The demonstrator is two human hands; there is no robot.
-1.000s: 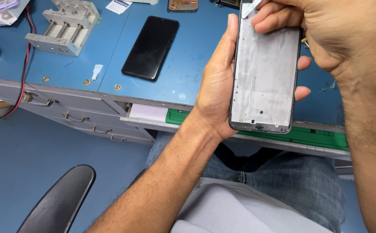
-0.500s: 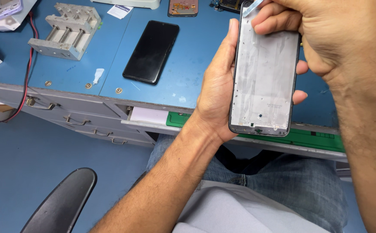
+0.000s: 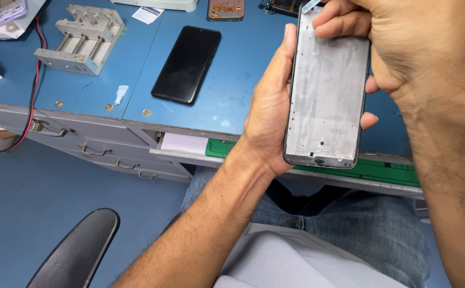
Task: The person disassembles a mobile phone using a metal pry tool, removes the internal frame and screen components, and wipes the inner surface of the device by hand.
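Head camera looks down on a person seated at a blue workbench [image 3: 232,80], knees in jeans below its edge. Left hand [image 3: 267,114] wraps around a bare phone frame [image 3: 326,90], a grey metal plate with a dark rim, held upright in the air above the bench's front edge; the thumb lies along the frame's left side and fingertips [image 3: 370,120] curl out past its right side. Right hand [image 3: 398,40] sits over the frame's top end, its fingers bent down and pinching a small pale strip of film [image 3: 310,5] at the top corner. On the bench to the left, well apart from the hands, a black phone [image 3: 187,64] lies flat with its dark screen up. Farther left stands a grey metal clamp jig [image 3: 80,37] with three threaded rods, and a red cable [image 3: 32,90] runs down beside it over the bench edge. A green mat [image 3: 382,170] shows in the open drawer just below the frame. A black chair armrest [image 3: 78,250] sits at lower left.
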